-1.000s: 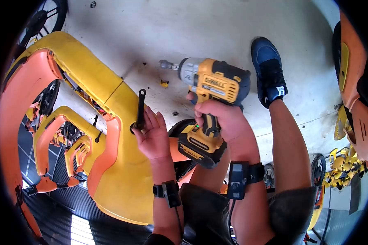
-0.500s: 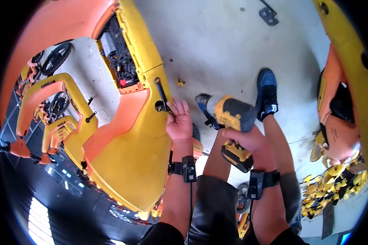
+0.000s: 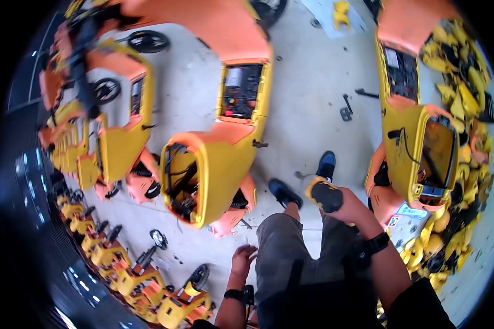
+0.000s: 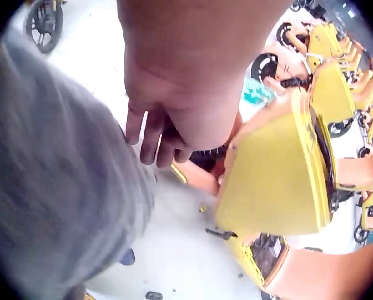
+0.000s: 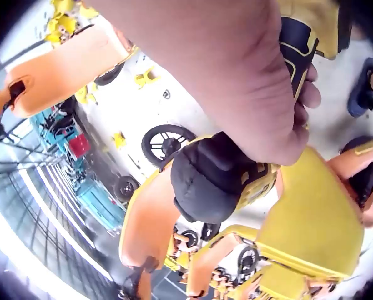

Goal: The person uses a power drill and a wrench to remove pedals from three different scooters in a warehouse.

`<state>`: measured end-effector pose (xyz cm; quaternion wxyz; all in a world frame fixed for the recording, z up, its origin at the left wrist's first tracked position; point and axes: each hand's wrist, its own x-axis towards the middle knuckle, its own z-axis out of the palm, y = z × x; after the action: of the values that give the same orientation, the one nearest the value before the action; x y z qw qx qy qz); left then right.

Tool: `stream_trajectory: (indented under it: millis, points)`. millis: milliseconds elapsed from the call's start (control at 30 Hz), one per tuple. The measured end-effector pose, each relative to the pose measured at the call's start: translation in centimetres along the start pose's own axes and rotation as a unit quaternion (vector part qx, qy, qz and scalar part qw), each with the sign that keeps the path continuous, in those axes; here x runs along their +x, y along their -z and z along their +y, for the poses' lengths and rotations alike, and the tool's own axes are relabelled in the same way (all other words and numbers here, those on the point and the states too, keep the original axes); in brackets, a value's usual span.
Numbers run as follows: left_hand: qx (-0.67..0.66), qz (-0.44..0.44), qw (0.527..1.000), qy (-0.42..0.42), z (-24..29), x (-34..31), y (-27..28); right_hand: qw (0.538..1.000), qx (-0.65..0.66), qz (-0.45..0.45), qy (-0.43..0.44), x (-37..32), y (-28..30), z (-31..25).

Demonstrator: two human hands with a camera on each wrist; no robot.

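Observation:
In the head view my right hand [image 3: 354, 208] grips a yellow and black power driver [image 3: 325, 196], held out before my right thigh. The right wrist view has that hand [image 5: 255, 94] wrapped round the driver's handle, its black rear end [image 5: 205, 184] turned toward the camera. My left hand [image 3: 243, 259] hangs beside my left thigh, holding nothing; its fingers droop loosely [image 4: 164, 122] near the grey trouser leg in the left wrist view. Left of my feet stands a yellow and orange bike body [image 3: 225, 162] with a black crank arm [image 3: 260, 143] at its side.
Another yellow and orange body [image 3: 403, 137] stands at the right, beside a heap of yellow parts [image 3: 466, 98]. More bikes [image 3: 121, 148] line the left. A loose crank piece [image 3: 346, 109] lies on the grey floor [image 3: 307, 82].
My left hand has left the crank area and dropped beside my thigh. My right hand still grips the driver. The head view has shifted, showing both bike bodies and more floor.

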<state>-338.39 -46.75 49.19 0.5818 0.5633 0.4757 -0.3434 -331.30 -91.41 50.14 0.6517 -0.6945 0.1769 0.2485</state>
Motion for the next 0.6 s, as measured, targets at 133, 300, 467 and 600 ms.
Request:
stream_trajectory:
  millis: [133, 300, 467, 600]
  points:
    - [0.143, 0.037, 0.988, 0.045, -5.8, -9.1, 8.9, 0.961, -0.268, 0.033, -0.061, -5.3, 1.7, -0.2]
    - [-0.056, 0.04, 0.998, 0.002, -15.8, -15.8, 16.5, 0.884, -0.465, -0.044, -0.028, -10.4, 4.4, 9.2]
    - [-0.158, 0.116, 0.978, 0.072, -38.0, -18.9, 21.4, 0.879, -0.368, -0.062, -0.296, -18.6, 1.9, 6.5]
    - [-0.187, 0.118, 0.968, 0.119, -50.5, -24.8, 22.1, 0.906, -0.258, -0.108, -0.317, -20.2, 1.2, 11.8]
